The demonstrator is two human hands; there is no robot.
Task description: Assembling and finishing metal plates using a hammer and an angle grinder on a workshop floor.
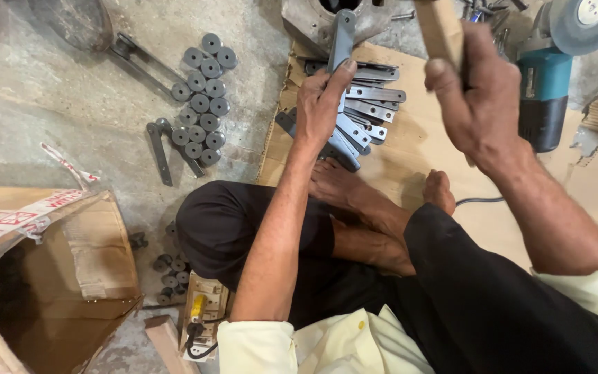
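My left hand [322, 104] grips a flat grey metal bar [342, 36] that stands upright over a metal block [313, 21]. Under that hand lies a fanned stack of similar metal bars [372, 114] on a sheet of cardboard [417, 138]. My right hand [475, 97] is raised and closed around a wooden handle [441, 28], whose top runs out of the frame. I sit cross-legged in dark trousers, bare feet [354, 197] resting on the cardboard.
Several round metal discs [202, 97] lie in rows on the concrete floor, more discs [171, 270] by my knee. A teal angle grinder [545, 83] rests at right. An open cardboard box [50, 277] stands at left, a power strip [202, 315] beside it.
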